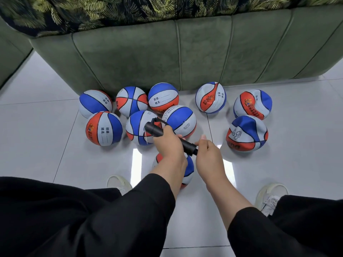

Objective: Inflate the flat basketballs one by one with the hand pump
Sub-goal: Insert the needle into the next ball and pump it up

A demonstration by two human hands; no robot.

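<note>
The left hand (168, 143) grips the pump (171, 139) by its body to steady it, while the right hand (207, 154) pinches its tip above the ball (189, 167), probably preparing the needle.

1. The sofa (185, 52) fills the top of the frame.
2. Six round balls (104, 127) sit in a bunch at the middle left, just below the sofa.
3. Three dented balls (246, 133) sit at the middle right.
4. The pump (170, 137) is in the middle, over one more ball (189, 167).
</note>
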